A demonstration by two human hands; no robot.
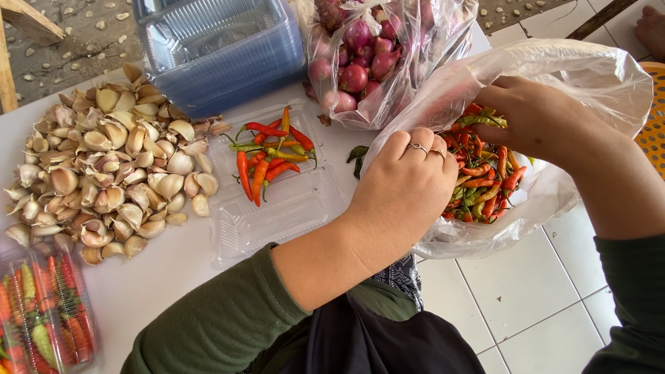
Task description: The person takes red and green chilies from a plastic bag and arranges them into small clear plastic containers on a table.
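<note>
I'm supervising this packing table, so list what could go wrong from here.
1. The bag of chillies hangs past the table edge, propped only by the left hand; if that hand lets go, it could tip chillies onto the tiled floor.
2. The open clear tray lies right by the left forearm, which could knock it.
3. Loose garlic cloves touch the tray and may slip in.

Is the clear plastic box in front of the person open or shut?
Open: the clear box lies with its lid folded flat, and a few chillies rest uncovered in one half.
</note>
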